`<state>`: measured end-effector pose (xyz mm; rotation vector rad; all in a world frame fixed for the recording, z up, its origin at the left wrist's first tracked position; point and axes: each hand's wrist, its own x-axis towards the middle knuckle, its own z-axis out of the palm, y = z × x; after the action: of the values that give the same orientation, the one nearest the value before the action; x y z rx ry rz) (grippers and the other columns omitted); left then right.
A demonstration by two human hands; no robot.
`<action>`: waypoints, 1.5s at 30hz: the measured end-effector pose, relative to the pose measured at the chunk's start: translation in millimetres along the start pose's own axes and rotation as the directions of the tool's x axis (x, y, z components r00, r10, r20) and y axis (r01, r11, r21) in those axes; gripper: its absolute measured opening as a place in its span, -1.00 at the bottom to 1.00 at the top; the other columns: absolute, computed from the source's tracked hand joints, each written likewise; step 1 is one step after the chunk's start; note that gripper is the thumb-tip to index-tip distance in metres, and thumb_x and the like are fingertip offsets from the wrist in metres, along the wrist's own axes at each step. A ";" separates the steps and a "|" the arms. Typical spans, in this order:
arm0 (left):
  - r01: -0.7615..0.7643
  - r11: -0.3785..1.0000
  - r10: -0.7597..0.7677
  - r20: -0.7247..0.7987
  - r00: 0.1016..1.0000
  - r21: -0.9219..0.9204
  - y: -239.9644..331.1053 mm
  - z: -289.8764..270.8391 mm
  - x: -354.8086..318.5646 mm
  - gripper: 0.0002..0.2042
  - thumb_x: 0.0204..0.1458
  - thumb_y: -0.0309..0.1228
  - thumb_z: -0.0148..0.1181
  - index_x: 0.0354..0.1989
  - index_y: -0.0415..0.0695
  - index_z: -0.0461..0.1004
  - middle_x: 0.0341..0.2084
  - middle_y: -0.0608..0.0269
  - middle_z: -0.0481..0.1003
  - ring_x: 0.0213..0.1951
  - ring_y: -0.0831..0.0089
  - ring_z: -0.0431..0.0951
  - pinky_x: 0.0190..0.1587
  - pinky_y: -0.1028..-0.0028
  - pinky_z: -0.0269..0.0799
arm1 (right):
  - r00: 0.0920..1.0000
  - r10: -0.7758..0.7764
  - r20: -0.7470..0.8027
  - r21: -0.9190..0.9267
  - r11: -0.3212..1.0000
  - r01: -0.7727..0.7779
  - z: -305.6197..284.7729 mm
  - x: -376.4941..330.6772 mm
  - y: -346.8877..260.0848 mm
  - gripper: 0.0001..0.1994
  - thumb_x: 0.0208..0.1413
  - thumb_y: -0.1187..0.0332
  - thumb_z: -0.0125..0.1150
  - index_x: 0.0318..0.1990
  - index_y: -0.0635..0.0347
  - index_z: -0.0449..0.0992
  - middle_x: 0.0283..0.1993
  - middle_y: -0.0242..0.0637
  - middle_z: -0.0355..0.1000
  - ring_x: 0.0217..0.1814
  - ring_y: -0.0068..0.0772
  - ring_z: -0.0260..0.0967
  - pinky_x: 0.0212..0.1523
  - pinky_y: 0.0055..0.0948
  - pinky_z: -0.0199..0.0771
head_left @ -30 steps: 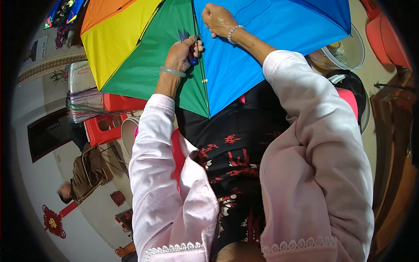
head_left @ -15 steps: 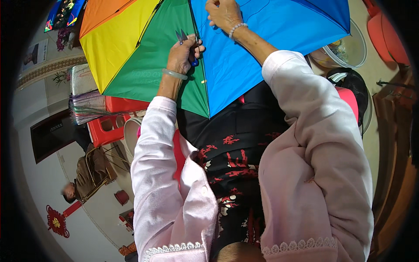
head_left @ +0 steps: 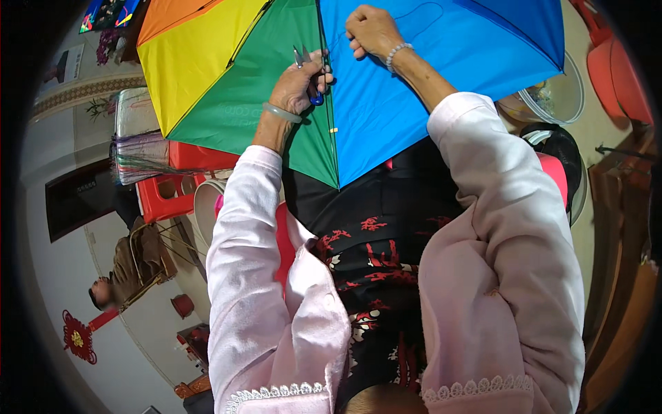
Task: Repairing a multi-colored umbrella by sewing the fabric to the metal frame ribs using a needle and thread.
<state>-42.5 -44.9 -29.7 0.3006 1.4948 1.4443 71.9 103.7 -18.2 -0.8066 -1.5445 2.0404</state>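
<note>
The umbrella (head_left: pixel 386 90), opened out in broad panels of orange, yellow, green and blue, fills the top of the head view and lies across the person's lap, its canopy spread towards them so the seams between panels face up within easy reach.

The left hand (head_left: pixel 298 86), wearing a pale green bangle, rests on the green panel right beside the seam where green meets blue. Its fingers are closed around a small pair of scissors (head_left: pixel 308 74) with blue handles, the metal blades pointing up and away along the seam, apparently so the tips can work close to the stitching. Whether the blades are parted cannot be told.

The right hand (head_left: pixel 372 31), with a beaded bracelet at the wrist, lies knuckles-up on the blue panel just across the seam. Its fingers are curled and press down on the cloth, seemingly pinning it taut and flat against the pull of the other hand; no object shows in its grip. The two hands sit near each other, one on each side of the seam.

Both arms are in loose pale pink sleeves with lace cuffs, over dark clothing printed with red.

Around the edges: a red plastic stool (head_left: pixel 162 196) and a bundle of thin rods at the left, a clear plastic basin (head_left: pixel 558 96) at the upper right, and another person seated low at the left.
</note>
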 end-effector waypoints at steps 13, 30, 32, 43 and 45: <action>0.048 0.999 -0.048 -0.088 0.995 0.007 4.6 1.7 -5.1 -0.85 0.02 -0.46 -0.02 -0.25 -0.24 0.32 -0.57 0.18 0.43 -0.65 0.54 0.39 -0.71 0.62 0.25 | 0.989 -0.147 -0.006 -0.253 0.957 0.140 9.3 10.1 16.9 -0.89 -0.05 0.43 0.03 -0.42 0.30 0.38 -0.53 -0.29 0.38 -0.67 -0.57 0.32 -0.73 -0.55 0.37; -0.230 0.965 0.149 -0.455 0.878 -0.128 -8.9 20.2 -6.0 -0.91 0.03 -0.48 -0.13 -0.36 -0.24 0.21 -0.70 0.20 0.32 -0.71 0.41 0.43 -0.80 0.52 0.18 | 0.656 0.030 0.754 -0.656 0.071 0.751 72.0 43.1 -18.3 -0.82 -0.17 0.34 0.05 -0.47 0.28 0.45 -0.50 -0.07 0.41 -0.45 -0.18 0.41 -0.46 -0.32 0.40; -0.218 0.964 0.133 -0.435 0.891 -0.150 -8.1 15.3 -5.4 -0.91 0.02 -0.48 -0.13 -0.36 -0.24 0.21 -0.68 0.18 0.32 -0.70 0.40 0.44 -0.81 0.51 0.18 | 0.753 0.238 0.613 -0.776 0.357 0.520 78.3 37.6 -31.3 -0.83 -0.13 0.32 0.06 -0.46 0.25 0.44 -0.59 -0.25 0.35 -0.63 -0.42 0.28 -0.65 -0.46 0.29; -0.135 0.973 0.061 -0.353 0.934 -0.188 -1.9 8.0 -15.0 -0.84 0.01 -0.48 -0.14 -0.26 -0.28 0.24 -0.44 0.05 0.37 -0.65 0.33 0.46 -0.80 0.51 0.17 | 0.744 0.180 0.644 -0.569 0.762 0.308 99.7 20.4 -196.9 -0.92 -0.07 0.45 -0.01 -0.52 0.23 0.34 -0.66 -0.34 0.29 -0.77 -0.56 0.20 -0.82 -0.56 0.24; -0.121 0.968 0.043 -0.328 0.944 -0.221 0.8 22.3 -7.6 -0.82 0.01 -0.48 -0.13 -0.23 -0.28 0.24 -0.37 0.04 0.37 -0.66 0.34 0.45 -0.80 0.52 0.17 | 0.346 0.144 0.927 -0.062 0.969 -0.238 80.7 46.3 -219.0 -0.92 -0.05 0.41 0.07 -0.47 0.20 0.37 -0.65 -0.38 0.31 -0.77 -0.63 0.19 -0.79 -0.63 0.26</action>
<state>-22.2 -36.7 -20.8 -0.0232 1.5556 1.7872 -15.4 137.0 200.6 0.4301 -1.8883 2.9723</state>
